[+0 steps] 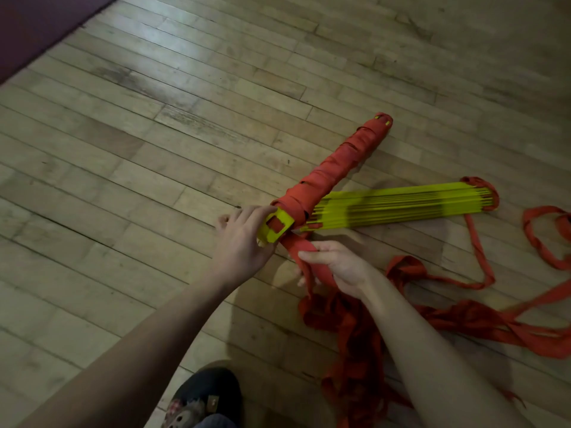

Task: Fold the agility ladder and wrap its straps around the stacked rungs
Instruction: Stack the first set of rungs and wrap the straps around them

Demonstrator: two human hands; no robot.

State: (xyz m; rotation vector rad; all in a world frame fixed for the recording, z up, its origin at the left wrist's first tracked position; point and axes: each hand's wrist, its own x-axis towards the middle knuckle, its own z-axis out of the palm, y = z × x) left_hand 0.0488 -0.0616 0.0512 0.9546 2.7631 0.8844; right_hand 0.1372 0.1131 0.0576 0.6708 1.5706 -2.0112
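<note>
Gripping the wrapped rung bundle (332, 169) at its yellow buckle (276, 226), the left hand (241, 242) is steadying while the right hand (333, 264), just beside, is pinching the red strap (304, 247); slack risks loosening.

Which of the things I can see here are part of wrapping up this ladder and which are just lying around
Part of the job:
- wrapped rung bundle
- yellow end piece, held by the left hand
- red strap, gripped by the right hand
- unwrapped yellow rung stack
- loose strap pile

Just lying about:
- dark red mat
- shoe
</note>
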